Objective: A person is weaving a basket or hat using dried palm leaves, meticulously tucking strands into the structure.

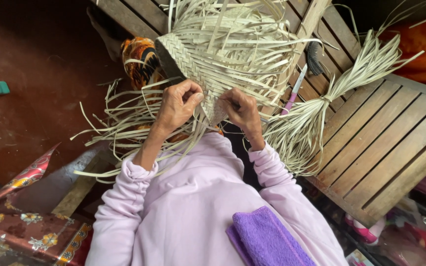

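Woven palm-leaf basket [208, 64] between 2 hands, perhaps pinched.

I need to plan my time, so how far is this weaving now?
A part of the woven basket is plaited tight. The left hand and right hand pinch strips at its lower corner. Many loose strips hang unwoven, and a tied bundle of strips lies unused on the wooden bench.
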